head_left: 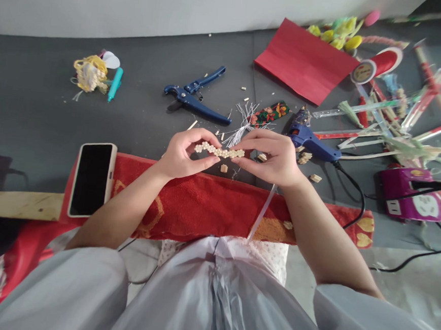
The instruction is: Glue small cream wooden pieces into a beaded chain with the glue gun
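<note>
Between my two hands, above the front of the table, stretches a wavy strip of small pale tube ends (225, 153), cream coloured and joined side by side. My left hand (185, 152) pinches its left part between thumb and fingers. The right part is pinched by my right hand (272, 156). Just below the strip lies a small loose cluster of the same pale pieces (223, 169). More such clusters (304, 157) lie by my right hand. A blue glue gun (316, 144) rests to the right of it, and a spray of thin white wires (244, 123) lies behind.
A red towel (202, 204) covers the table's front edge, with a phone (92, 180) on its left end. Blue cutters (198, 99), a red sheet (308, 62) and a red ribbon spool (379, 65) lie behind. A purple power socket (412, 193) with black cables stands right.
</note>
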A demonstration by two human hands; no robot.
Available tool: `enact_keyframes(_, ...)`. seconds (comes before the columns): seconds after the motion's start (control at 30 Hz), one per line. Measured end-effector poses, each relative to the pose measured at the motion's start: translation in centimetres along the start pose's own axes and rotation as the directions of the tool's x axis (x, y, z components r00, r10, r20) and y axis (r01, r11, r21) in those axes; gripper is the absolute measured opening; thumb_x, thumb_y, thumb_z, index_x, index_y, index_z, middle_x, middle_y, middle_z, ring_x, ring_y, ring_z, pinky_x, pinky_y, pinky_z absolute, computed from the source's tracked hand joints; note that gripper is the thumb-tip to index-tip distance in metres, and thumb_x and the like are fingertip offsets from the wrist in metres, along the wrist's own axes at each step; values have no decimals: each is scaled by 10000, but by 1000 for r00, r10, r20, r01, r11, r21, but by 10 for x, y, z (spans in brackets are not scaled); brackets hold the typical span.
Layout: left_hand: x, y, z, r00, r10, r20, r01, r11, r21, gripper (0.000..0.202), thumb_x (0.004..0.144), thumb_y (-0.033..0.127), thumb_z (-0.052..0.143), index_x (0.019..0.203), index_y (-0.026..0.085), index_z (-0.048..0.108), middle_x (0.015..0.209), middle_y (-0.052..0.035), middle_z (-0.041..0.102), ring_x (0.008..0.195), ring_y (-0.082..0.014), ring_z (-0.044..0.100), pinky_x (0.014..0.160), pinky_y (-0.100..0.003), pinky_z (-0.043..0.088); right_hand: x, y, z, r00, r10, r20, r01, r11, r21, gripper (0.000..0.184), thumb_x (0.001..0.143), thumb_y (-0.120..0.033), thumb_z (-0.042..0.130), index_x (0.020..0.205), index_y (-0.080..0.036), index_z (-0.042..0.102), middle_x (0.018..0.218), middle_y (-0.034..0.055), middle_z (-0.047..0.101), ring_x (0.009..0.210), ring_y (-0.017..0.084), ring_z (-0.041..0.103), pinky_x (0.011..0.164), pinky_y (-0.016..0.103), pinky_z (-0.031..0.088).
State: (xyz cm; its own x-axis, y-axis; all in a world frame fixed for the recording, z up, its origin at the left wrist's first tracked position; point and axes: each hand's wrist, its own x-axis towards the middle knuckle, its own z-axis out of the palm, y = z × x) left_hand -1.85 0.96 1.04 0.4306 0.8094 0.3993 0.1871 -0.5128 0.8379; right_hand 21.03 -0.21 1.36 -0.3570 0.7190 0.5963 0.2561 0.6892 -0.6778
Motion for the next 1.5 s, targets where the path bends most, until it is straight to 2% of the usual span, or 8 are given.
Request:
enact_keyframes(0.33, 4, 5, 2, 995, 92, 45, -95, 994, 61, 177, 759, 328, 762, 841, 181, 705, 826, -47, 749, 748, -149, 681, 715, -275, 541, 0, -1, 2, 1000, -11, 24, 11, 1000, -16, 170, 842, -358, 736, 886, -200, 782, 793, 33, 721, 663, 115, 649, 614, 255, 528)
enact_keyframes(0.6, 6, 5, 2, 990, 134, 46, -136, 989, 52, 153, 771, 319, 775, 817, 185, 715, 819, -51, 758, 750, -148, 688, 718, -274, 539, -1, 0, 3, 999, -35, 15, 35, 999, 10, 159, 842, -333, 741, 890, -185, 777, 800, 43, 722, 684, 116, 661, 622, 248, 533)
enact_keyframes(0.77, 2, 3, 1, 998, 59, 28, -61, 996, 64, 208, 741, 347, 793, 844, 178, 730, 831, -51, 764, 730, -147, 686, 683, -263, 534, 0, -1, 2, 999, -42, 0, 42, 999, 22, 146, 824, -306, 761, 868, -168, 779, 783, 47, 722, 666, 112, 657, 615, 242, 531)
enact_keyframes(0.9, 1, 5, -2, 1000, 9, -9, -9, 1000, -19, 232, 761, 362, 775, 881, 167, 734, 847, -53, 762, 720, -135, 679, 641, -244, 530, 1, -1, -1, 1000, -30, -7, 30, 1000, 1, 138, 816, -317, 766, 870, -191, 784, 792, 37, 732, 667, 117, 663, 624, 250, 543)
enact_keyframes(1.0, 1, 7, -2, 999, 40, -10, -41, 993, -115, 153, 799, 281, 752, 891, 162, 727, 843, -44, 755, 733, -119, 692, 637, -209, 545, 1, -1, -3, 1000, -26, -3, 26, 1000, -12, 145, 817, -325, 764, 874, -193, 785, 800, 36, 736, 674, 118, 668, 623, 250, 545)
enact_keyframes(1.13, 3, 6, -2, 996, 83, -16, -85, 986, -142, 108, 794, 185, 752, 895, 158, 725, 825, -30, 749, 719, -89, 690, 634, -158, 547, 1, -1, -3, 999, -48, -14, 48, 999, -8, 136, 815, -301, 771, 872, -178, 781, 796, 40, 736, 675, 110, 669, 629, 237, 542)
enact_keyframes(1.33, 2, 3, 0, 996, 86, -18, -88, 972, -216, 217, 779, 150, 769, 984, 188, 705, 874, -34, 755, 784, -109, 719, 693, -179, 588, 1, 0, -3, 998, -52, -22, 52, 999, -15, 130, 815, -309, 769, 875, -194, 781, 792, 34, 737, 673, 116, 672, 634, 245, 548)
enact_keyframes(1.5, 1, 1, -1, 995, 98, -16, -99, 964, -248, 222, 804, 163, 759, 1011, 205, 691, 894, -35, 757, 789, -110, 733, 704, -179, 603, 1, 0, -3, 999, -34, -29, 34, 999, -25, 138, 818, -337, 764, 872, -211, 784, 792, 28, 738, 660, 118, 667, 625, 254, 544)
